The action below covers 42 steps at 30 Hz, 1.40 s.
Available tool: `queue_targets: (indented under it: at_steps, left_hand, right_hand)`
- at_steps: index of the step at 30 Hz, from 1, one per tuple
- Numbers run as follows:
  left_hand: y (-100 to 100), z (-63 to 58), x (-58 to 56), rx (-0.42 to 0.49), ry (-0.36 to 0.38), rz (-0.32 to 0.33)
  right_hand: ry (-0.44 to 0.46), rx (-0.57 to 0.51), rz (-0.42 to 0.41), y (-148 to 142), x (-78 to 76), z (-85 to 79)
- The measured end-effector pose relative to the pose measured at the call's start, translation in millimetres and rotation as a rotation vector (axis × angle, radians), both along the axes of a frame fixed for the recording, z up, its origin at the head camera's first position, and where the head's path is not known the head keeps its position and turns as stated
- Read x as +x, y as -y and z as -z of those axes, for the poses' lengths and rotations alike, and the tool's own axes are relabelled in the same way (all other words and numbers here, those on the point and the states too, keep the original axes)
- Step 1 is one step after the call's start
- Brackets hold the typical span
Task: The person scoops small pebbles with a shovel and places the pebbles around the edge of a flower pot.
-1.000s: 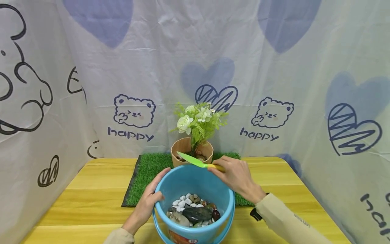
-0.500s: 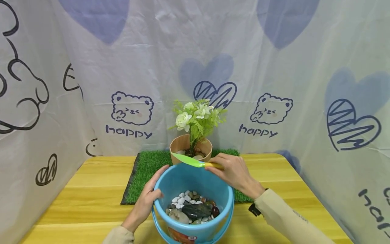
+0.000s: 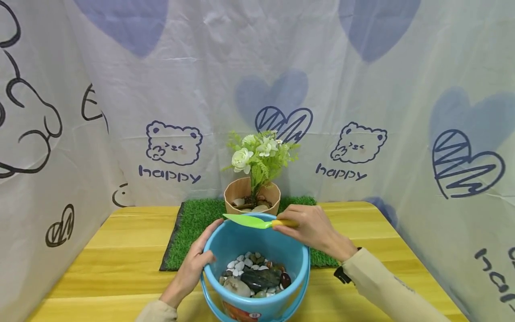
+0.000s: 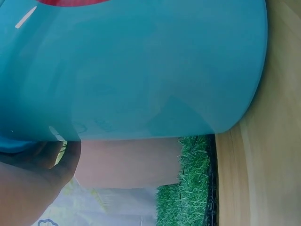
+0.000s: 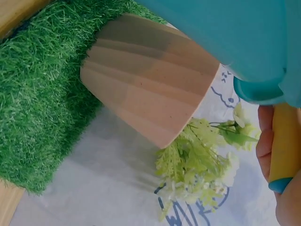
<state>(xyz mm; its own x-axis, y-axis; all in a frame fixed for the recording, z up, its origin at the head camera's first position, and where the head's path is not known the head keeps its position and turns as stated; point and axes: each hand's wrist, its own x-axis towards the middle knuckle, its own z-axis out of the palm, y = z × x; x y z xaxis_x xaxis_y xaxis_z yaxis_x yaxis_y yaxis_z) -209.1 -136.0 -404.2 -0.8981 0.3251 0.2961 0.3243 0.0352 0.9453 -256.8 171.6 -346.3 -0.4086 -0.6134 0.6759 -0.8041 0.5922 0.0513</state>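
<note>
A blue bucket (image 3: 237,239) stands at the near side of the table, its handle hanging down in front. Inside lie white pebbles (image 3: 239,264), a large dark stone (image 3: 260,279) and other brown and grey stones. My left hand (image 3: 196,260) holds the bucket's left rim, thumb over the inside and fingers along the outside. In my right hand (image 3: 314,227) is a small garden trowel (image 3: 246,221), gripped by its yellow handle. Its bright green blade points left across the bucket's far rim. The right wrist view shows fingers wrapped round the yellow handle (image 5: 286,141).
Just behind the bucket, a tan flowerpot (image 3: 238,191) with white flowers (image 3: 241,159) and some stones stands on a green artificial grass mat (image 3: 197,223). Beneath lies a yellow wooden table (image 3: 120,250). A printed white cloth (image 3: 225,58) hangs at the back and sides.
The trowel blade has come down from in front of the flowerpot's opening to the bucket's far rim. The left hand keeps its hold, and more stones in the flowerpot show.
</note>
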Motion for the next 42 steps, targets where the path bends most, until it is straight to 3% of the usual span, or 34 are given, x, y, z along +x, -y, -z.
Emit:
queue_targets:
  at_steps: [10,19,35,42]
  left_hand:
    - [-0.9,-2.1,2.0,0.021,0.037,-0.017]
    - [-0.6,-0.2,3.8,0.015,0.048,-0.049]
    - [0.6,1.0,2.3,0.034,0.002,-0.019]
    - [0.2,1.3,0.1,0.03,0.009,-0.003]
  right_hand:
    - [0.094,0.042,0.012,-11.1,14.1,1.2]
    - [0.09,0.07,-0.02,-6.2,14.6,-0.7]
    - [0.161,0.254,-0.036,-9.2,21.3,-19.3]
    - [0.303,0.384,-0.012,-9.2,24.4,-34.7]
